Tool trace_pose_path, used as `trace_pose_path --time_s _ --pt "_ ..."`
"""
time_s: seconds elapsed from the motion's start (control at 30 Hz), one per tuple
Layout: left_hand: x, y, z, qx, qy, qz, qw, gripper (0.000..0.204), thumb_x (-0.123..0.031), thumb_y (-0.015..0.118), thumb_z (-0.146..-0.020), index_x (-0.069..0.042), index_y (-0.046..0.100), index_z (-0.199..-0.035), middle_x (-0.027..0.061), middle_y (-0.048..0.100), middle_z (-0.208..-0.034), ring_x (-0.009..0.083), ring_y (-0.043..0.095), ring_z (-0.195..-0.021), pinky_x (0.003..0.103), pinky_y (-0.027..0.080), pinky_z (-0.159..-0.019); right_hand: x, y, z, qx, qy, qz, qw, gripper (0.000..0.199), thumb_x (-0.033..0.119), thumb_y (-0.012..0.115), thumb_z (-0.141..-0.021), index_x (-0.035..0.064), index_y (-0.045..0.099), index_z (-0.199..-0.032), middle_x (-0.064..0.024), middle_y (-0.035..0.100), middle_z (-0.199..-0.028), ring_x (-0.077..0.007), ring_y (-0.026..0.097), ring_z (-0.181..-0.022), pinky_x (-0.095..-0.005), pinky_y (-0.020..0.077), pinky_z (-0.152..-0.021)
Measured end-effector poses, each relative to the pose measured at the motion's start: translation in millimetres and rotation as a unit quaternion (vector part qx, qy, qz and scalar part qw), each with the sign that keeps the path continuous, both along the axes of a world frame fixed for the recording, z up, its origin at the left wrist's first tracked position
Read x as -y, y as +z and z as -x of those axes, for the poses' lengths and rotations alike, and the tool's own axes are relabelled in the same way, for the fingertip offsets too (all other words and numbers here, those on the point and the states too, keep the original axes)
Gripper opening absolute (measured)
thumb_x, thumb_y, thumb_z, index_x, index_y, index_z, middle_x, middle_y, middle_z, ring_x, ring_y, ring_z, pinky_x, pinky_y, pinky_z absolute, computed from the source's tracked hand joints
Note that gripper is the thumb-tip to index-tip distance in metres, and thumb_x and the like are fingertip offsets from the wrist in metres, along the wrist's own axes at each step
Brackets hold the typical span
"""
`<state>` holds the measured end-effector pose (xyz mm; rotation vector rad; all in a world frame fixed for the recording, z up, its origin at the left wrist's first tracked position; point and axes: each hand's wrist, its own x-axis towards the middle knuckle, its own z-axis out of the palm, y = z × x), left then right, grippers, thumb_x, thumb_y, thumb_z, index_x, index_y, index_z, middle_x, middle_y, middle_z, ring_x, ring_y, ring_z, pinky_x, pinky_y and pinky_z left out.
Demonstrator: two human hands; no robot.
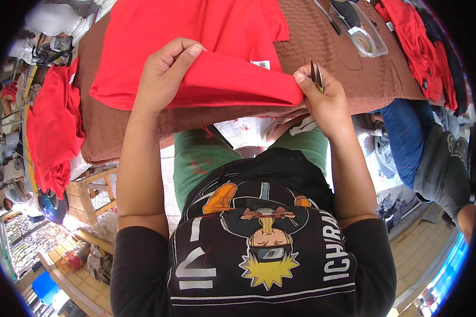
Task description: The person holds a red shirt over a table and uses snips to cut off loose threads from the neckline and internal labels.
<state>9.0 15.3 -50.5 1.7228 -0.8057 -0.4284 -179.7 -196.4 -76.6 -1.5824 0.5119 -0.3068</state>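
Observation:
A red cloth garment [206, 31] lies across the table, its near edge lifted toward me in a folded band. My left hand [166, 74] is closed on that band, thumb on top. At the band's right end, my right hand [325, 98] pinches the cloth's corner between thumb and fingers. The same hand also holds a small pair of thread snips [317, 76], dark blades pointing up and slightly apart, most of the handle hidden in the palm. A small white label [260, 64] shows at the garment's edge between my hands.
A brown patterned cloth [322, 53] covers the table. At the far right stand a clear plastic box [367, 39] and a dark pen-like tool [330, 21]. More red garments hang over the left edge [55, 127] and right edge [415, 47]. Another person's jeans-clad leg [402, 137] is at the right.

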Motion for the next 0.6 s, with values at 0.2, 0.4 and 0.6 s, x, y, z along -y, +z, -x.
trace_pose_path --time_s 0.2,0.4,0.6 --pt "19.6 -21.4 12.8 0.236 0.129 -0.139 0.953 0.015 -0.015 0.067 -0.088 -0.003 0.067 -0.097 0.0042 0.068 -0.089 0.0109 0.062 -0.084 0.023 0.048 -0.078 -5.4 -20.4 -9.8 -0.053 -0.018 0.138 0.989 0.023 0.021 0.062 -0.091 -0.001 0.064 -0.093 -0.0117 0.065 -0.076 -0.016 0.056 -0.066 -0.0321 0.0462 -0.064" --pt "35.9 -28.6 74.8 0.273 0.006 -0.031 0.962 0.021 -0.008 0.073 -0.08 -0.005 0.07 -0.1 0.0078 0.066 -0.104 0.022 0.063 -0.098 0.031 0.05 -0.085 -9.4 -12.1 -9.6 -0.088 -0.025 0.172 0.981 0.024 0.022 0.062 -0.09 -0.0011 0.065 -0.094 -0.0181 0.067 -0.079 -0.0249 0.063 -0.07 -0.0356 0.048 -0.067" --pt "42.0 -51.6 76.5 0.296 0.019 -0.076 0.952 0.024 -0.009 0.075 -0.076 -0.005 0.071 -0.1 0.0072 0.067 -0.103 0.0224 0.063 -0.097 0.032 0.052 -0.083 -8.7 -16.0 -8.7 -0.084 -0.027 0.193 0.977 0.025 0.023 0.062 -0.09 -0.0011 0.065 -0.096 -0.0204 0.068 -0.083 -0.0302 0.066 -0.075 -0.038 0.0491 -0.069"
